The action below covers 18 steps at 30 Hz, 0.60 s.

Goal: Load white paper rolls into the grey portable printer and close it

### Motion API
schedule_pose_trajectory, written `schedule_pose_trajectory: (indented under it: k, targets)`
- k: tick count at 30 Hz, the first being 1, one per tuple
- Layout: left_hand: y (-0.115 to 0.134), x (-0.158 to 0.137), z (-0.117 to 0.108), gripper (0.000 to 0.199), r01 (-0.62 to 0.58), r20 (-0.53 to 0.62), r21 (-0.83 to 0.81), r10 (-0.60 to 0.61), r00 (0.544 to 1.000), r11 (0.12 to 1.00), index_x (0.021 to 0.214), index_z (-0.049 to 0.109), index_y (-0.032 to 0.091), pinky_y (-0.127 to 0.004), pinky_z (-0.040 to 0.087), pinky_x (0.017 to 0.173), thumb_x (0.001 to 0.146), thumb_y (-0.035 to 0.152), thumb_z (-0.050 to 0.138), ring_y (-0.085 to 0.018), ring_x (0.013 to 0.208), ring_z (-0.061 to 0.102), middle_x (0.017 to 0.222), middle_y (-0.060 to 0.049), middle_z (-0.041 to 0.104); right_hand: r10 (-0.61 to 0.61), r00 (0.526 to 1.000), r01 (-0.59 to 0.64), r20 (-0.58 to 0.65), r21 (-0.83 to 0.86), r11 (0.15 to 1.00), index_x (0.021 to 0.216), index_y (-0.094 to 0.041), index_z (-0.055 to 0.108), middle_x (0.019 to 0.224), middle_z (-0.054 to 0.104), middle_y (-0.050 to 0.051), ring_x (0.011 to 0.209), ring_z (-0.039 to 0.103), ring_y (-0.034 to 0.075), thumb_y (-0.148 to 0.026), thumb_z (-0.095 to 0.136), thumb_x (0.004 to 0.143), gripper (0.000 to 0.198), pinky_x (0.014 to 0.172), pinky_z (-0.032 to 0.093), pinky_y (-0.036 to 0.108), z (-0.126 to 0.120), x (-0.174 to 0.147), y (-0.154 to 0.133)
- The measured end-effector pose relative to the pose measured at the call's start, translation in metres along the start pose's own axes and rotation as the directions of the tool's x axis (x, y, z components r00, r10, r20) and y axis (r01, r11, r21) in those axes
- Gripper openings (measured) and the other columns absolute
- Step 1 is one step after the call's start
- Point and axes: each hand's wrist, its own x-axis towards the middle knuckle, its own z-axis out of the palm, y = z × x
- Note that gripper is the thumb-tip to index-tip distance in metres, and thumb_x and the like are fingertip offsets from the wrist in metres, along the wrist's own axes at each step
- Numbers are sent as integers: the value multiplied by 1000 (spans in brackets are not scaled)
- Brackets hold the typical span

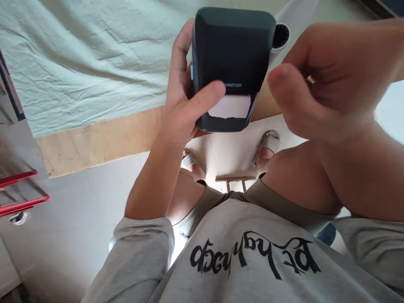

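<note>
A dark label printer with small light lettering is tilted up in front of me, above the table's edge. My left hand grips it from the left side, the thumb lying across its front near the lettering. White label paper with a ragged lower edge shows in the printer's lower front. Just right of the printer, apart from it, my right hand is closed with fingers curled in and the thumb pointing toward the printer. Whatever its fingers may hold is hidden, and the hand is slightly blurred.
Behind the printer is a table with a pale green cloth and a bare wooden edge. A white tube with a dark ribbed end lies beyond it. Red-edged racks stand at left. A wooden rung is between my feet.
</note>
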Motion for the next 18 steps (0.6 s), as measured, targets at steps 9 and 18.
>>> schedule_pose_trajectory:
  k: [9, 18]
  targets:
    - [-3, -2, 0, 17, 106, 49, -9, -105, 993, 994, 82, 40, 19, -24, 39, 49, 66, 18, 44, -10, 61, 43, 70, -4, 43, 328, 912, -318, 249, -79, 945, 57, -5, 49, 50, 40, 2, 42, 29, -7, -70, 22, 63, 71, 39, 16, 10, 17, 2, 8]
    - [-9, -2, 6, 9, 51, -112, -14, -53, 992, 999, 74, 41, 19, -21, 37, 45, 66, 16, 43, -7, 55, 41, 64, -1, 41, 324, 922, -322, 211, -43, 946, 55, -6, 45, 50, 39, 2, 42, 32, -4, -67, 26, 64, 64, 39, 18, 14, 21, 4, 9]
